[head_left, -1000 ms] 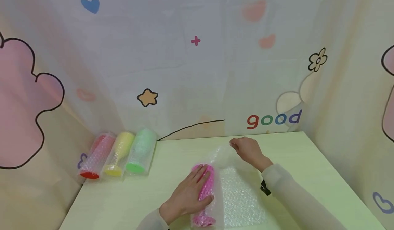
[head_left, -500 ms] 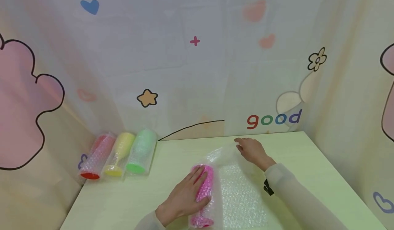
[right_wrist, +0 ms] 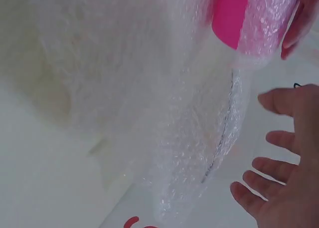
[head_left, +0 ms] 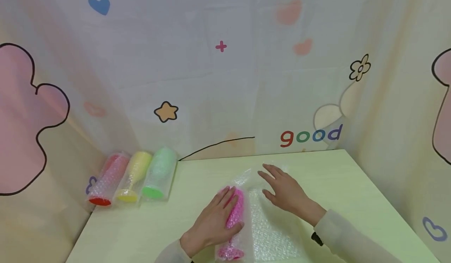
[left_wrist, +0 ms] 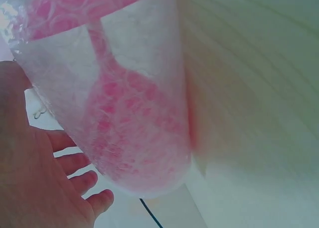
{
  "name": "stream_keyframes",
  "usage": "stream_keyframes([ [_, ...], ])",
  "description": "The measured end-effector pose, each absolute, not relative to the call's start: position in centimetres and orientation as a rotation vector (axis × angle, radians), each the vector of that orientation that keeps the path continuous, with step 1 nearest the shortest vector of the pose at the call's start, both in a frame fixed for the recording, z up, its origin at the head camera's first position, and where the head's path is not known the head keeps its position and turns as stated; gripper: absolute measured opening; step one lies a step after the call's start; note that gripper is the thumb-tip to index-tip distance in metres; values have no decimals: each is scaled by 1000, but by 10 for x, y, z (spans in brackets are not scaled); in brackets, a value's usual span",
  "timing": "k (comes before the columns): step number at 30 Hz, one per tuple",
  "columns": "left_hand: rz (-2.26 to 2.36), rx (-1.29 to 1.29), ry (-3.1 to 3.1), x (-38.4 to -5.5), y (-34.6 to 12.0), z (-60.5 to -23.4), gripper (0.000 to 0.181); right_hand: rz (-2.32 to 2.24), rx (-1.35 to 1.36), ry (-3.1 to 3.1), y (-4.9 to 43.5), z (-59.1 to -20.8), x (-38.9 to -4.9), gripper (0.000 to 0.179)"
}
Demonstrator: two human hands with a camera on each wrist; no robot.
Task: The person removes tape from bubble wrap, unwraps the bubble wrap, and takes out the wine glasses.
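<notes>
A pink goblet (head_left: 238,211) lies under a layer of bubble wrap (head_left: 273,229), its foot toward the near edge of the table. My left hand (head_left: 213,226) rests on it with fingers extended. In the left wrist view the goblet (left_wrist: 132,101) shows its stem and foot through the plastic, beside the left hand (left_wrist: 45,178). Over the far part of the sheet, my right hand (head_left: 287,190) hovers with spread fingers and grips nothing. The right wrist view has this hand (right_wrist: 286,178) apart from the raised wrap (right_wrist: 184,158); the goblet's bare pink rim (right_wrist: 230,18) peeks out.
Three wrapped goblets lie side by side at the table's back left: red (head_left: 107,181), yellow (head_left: 134,177) and green (head_left: 160,175). A printed curtain (head_left: 218,83) encloses the back and sides. Table surface (head_left: 352,200) extends right of the wrap.
My right hand has let go of the wrap's far corner, and its fingers have spread. It has come slightly nearer. The left hand stays on the goblet.
</notes>
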State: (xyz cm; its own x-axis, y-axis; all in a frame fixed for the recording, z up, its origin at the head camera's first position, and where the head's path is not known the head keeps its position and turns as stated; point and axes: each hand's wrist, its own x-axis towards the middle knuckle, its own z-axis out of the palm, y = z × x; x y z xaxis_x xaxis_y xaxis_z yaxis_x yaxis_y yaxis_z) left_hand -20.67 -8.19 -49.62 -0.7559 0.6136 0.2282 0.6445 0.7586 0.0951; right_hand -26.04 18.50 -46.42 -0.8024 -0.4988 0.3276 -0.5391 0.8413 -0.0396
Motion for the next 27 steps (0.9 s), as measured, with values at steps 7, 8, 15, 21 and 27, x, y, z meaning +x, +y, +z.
stream_keyframes([
  [7,-327,-1052,-2771,-210,-70,-490,72,343,1000,-3022,188,-492,-236,90],
  [8,-333,-1055,-2784,-210,-70,-491,72,362,1019,-3051,187,-498,-236,93],
  [15,-281,-1043,-2849,-209,-71,-497,74,398,1087,-3119,187,-522,-234,97],
  [21,-269,-1040,-2849,-209,-77,-497,75,367,1078,-3154,193,-523,-236,95],
  [27,-268,-1011,-2846,-209,-85,-495,74,313,1070,-3156,202,-521,-240,93],
])
